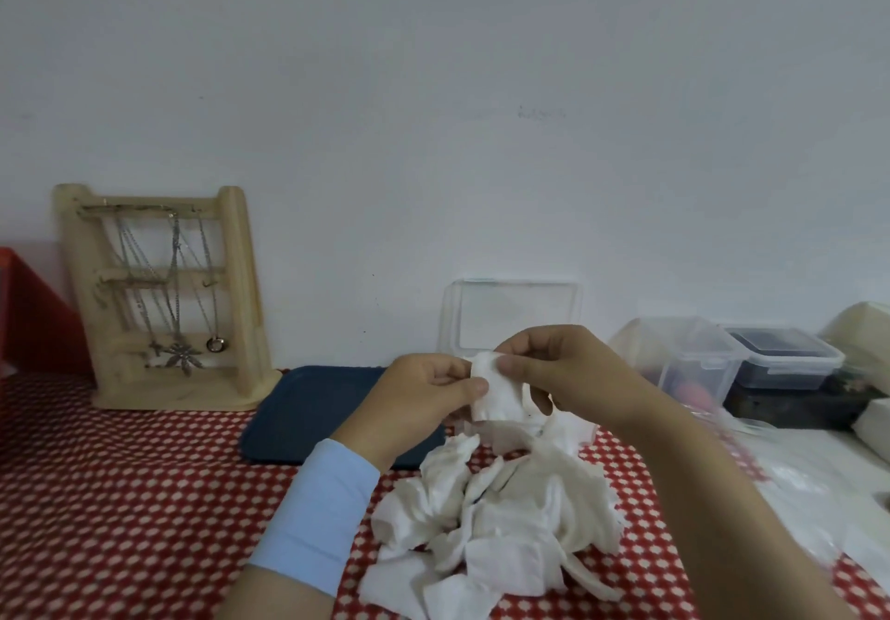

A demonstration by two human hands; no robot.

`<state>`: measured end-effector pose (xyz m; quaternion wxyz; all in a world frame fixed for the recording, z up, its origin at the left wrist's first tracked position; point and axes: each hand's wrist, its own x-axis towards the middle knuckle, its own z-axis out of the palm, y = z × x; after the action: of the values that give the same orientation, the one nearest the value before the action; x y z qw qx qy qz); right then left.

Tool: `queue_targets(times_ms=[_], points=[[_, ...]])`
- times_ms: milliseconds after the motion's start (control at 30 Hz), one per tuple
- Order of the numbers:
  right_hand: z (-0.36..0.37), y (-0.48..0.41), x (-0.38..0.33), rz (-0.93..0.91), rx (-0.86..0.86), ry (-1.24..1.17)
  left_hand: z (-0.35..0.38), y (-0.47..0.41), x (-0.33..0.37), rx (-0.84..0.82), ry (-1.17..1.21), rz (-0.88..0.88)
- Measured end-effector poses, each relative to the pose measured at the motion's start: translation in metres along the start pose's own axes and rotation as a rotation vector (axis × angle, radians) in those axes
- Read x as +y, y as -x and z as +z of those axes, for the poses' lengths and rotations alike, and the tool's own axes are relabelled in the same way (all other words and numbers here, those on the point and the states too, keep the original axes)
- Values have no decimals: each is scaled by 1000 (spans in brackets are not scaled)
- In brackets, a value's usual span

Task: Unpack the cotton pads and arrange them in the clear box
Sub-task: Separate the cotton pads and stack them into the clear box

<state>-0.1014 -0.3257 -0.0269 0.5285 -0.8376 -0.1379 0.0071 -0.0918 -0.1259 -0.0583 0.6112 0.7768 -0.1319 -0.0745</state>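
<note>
A white cotton pad (496, 390) is held up above the table between both hands. My left hand (428, 395) pinches its left edge with thumb and fingers. My right hand (554, 369) pinches its upper right corner. Below them a loose heap of white cotton pads (501, 518) lies on the red and white patterned cloth. The clear box (563, 422) sits just behind the heap, mostly hidden by my hands. Its clear lid (513, 313) leans against the wall behind.
A dark blue tray (308, 412) lies left of the heap. A wooden jewellery stand (163, 296) with hanging necklaces stands at the back left. Clear lidded containers (688, 354) stand at the back right. Crumpled clear plastic wrapping (809, 489) lies on the right.
</note>
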Motion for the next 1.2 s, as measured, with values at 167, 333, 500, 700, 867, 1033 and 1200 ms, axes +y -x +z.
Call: queue_targets(times_ms=[167, 333, 500, 700, 867, 1033, 1200], points=[[6, -4, 4, 16, 15, 8, -1, 0, 2, 9, 116, -62], [12, -10, 8, -27, 46, 237, -6, -3, -3, 152, 156, -101], [14, 0, 5, 52, -349, 595, -21, -5, -11, 325, 14, -51], [24, -5, 10, 73, -356, 619, -25, -4, -15, 338, 54, -49], [1, -4, 5, 7, -309, 205, -20, -3, -15, 342, 207, -65], [18, -3, 11, 70, -497, 579, -19, -5, -16, 348, 226, -86], [23, -8, 13, 79, -344, 554, -17, -5, -16, 344, 151, -72]])
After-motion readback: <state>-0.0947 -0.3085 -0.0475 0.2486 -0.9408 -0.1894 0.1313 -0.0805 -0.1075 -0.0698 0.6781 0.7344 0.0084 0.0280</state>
